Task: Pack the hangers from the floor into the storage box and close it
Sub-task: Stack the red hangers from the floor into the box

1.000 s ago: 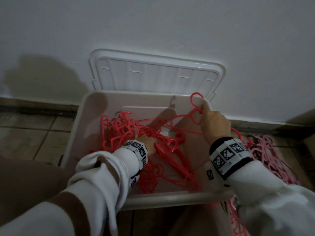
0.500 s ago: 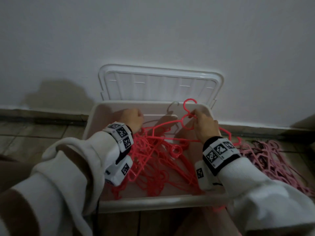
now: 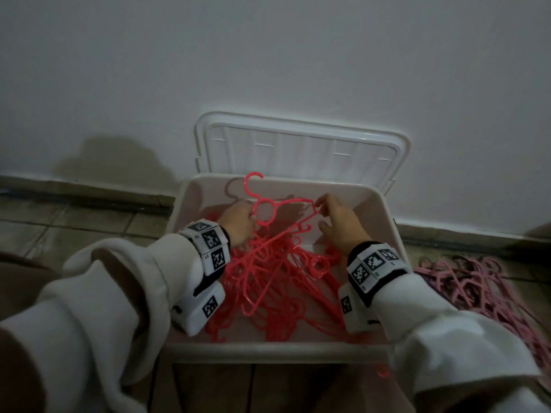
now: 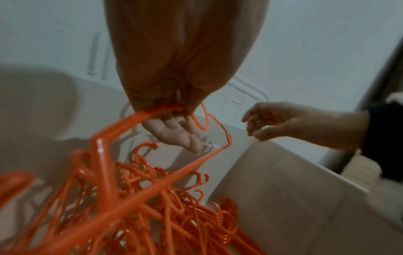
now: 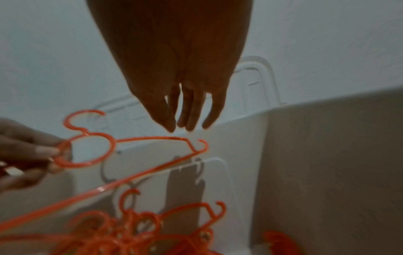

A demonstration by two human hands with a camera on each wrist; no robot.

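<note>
A white storage box (image 3: 268, 351) stands open on the floor by the wall, with a tangled pile of red hangers (image 3: 277, 290) inside. My left hand (image 3: 238, 223) grips one red hanger (image 3: 247, 189) at its ring and holds it upright over the back of the box. In the left wrist view my fingers curl round that hanger (image 4: 130, 119). My right hand (image 3: 340, 225) hovers by the hanger's right shoulder corner. The right wrist view shows its fingers (image 5: 189, 117) straight and just above the hanger (image 5: 150, 138), holding nothing.
The box's white lid (image 3: 301, 150) leans upright against the wall behind the box. A heap of pink hangers (image 3: 483, 290) lies on the tiled floor to the right of the box. Bare tiles (image 3: 74, 228) lie to the left.
My left hand rose from the pile and took the lifted hanger by its ring. My right hand let go of it and shifted to its right end.
</note>
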